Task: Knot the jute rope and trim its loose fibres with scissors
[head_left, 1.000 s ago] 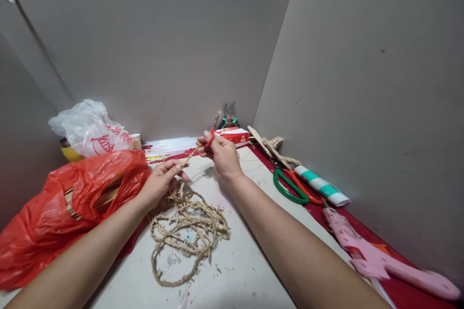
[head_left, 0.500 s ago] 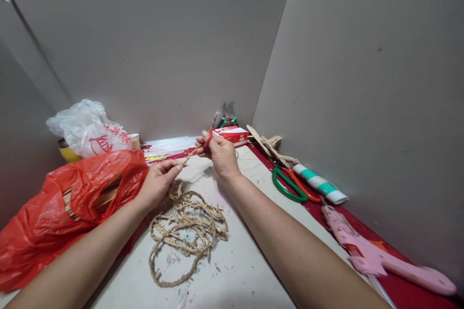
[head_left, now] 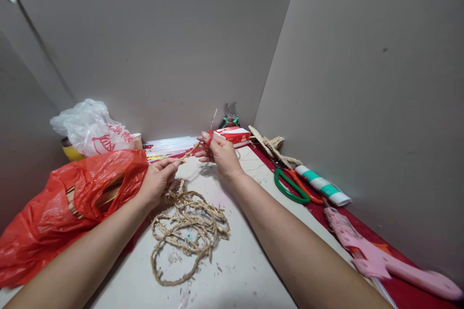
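Note:
A tan braided straw rope [head_left: 194,273] lies in a loose heap of loops on the white board [head_left: 242,251]. My left hand [head_left: 159,179] is closed, pinching the rope between thumb and fingertips above the heap. From there a short stretch of it runs up to the fingertips of my right hand [head_left: 223,154]. Small red-handled scissors [head_left: 210,138] sit in my right hand, the handle around the fingers and a thin pointed blade sticking up. My right fingers partly hide where scissors and rope meet.
Left is a red plastic bag [head_left: 39,231] with wooden strips, behind it a white plastic bag [head_left: 90,128]. Clear sticks [head_left: 172,145], a red-white box [head_left: 237,136] and pruning shears [head_left: 231,115] line the back. Right are larger scissors [head_left: 292,198], a striped roll [head_left: 322,184] and a pink glue gun [head_left: 380,256].
My left hand has shifted slightly left, still pinching the rope. The blade in my right hand has turned a little, and its lower fingers have spread. The whole view has drifted slightly.

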`<state>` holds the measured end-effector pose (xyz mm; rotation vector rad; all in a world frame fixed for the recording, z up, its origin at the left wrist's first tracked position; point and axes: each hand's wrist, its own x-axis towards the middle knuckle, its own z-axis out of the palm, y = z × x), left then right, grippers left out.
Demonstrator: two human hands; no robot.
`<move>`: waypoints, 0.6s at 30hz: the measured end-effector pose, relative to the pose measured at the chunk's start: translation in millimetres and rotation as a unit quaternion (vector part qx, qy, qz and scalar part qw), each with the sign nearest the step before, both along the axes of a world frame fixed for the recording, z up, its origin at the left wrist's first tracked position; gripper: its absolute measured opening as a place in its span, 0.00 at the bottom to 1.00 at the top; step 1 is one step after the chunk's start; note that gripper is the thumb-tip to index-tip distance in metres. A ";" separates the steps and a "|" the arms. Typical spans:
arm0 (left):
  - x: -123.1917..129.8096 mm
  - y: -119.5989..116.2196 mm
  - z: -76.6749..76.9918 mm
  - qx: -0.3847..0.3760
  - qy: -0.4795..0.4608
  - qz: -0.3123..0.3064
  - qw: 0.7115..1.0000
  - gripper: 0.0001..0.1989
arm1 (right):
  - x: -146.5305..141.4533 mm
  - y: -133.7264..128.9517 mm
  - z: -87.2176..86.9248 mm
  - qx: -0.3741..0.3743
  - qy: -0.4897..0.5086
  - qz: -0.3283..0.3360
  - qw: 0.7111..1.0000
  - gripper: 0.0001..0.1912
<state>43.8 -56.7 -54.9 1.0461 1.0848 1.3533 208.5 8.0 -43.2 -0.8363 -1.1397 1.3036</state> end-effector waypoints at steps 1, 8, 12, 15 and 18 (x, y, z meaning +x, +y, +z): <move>-1.0 1.0 0.1 -0.002 -0.015 0.005 1.000 0.14 | 0.4 -0.1 -0.7 0.006 -0.029 -0.005 1.000 0.24; -9.7 9.9 -3.4 0.009 -0.088 0.054 0.995 0.14 | 3.1 -8.1 -14.9 0.272 -0.393 -0.010 0.878 0.16; -12.9 13.0 -6.1 0.004 -0.112 0.069 0.991 0.15 | 3.3 -13.5 -19.5 0.334 -0.548 0.022 0.767 0.12; -13.9 13.7 -6.6 0.004 -0.117 0.071 0.991 0.15 | 3.1 -14.4 -19.4 0.332 -0.585 0.019 0.740 0.13; -13.7 13.9 -7.1 0.003 -0.115 0.075 0.991 0.15 | 2.6 -14.9 -17.2 0.329 -0.611 0.014 0.720 0.14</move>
